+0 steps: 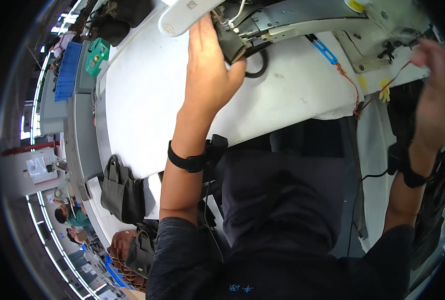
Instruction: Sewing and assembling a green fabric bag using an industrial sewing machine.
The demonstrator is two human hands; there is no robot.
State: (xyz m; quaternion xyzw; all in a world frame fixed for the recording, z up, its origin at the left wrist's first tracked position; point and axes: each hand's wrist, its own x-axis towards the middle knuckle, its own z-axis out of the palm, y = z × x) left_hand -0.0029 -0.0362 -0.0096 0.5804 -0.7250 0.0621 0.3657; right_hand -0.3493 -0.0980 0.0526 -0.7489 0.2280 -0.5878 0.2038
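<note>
Workpiece (231, 46): dark and boxy, at the far side of the white table (147, 100), just by the needle end of the sewing machine (302, 22); a black loop (265, 64) curves out beside its near corner.
Left hand (207, 70): laid against the workpiece, fingers straight and together along its left side, thumb spread to its near corner; fingertips partly hidden by a white rounded bar (182, 20), so I cannot tell how firmly it grips.
Right hand (438, 95): raised at the far right, well apart from the workpiece, blurred; a thin reddish cord (343, 75) runs up close to its fingers; whether they hold it, I cannot tell.
Blue tool (323, 49): flat and slotted, lying on the table near the machine base; the cord meets its near end.
Wrists: a black band (187, 161) on the left; another (413, 172) on the right.
Left side: dark handbag (122, 195), handles up, by the table's edge; green case (97, 56) beside a blue bin (68, 72).
</note>
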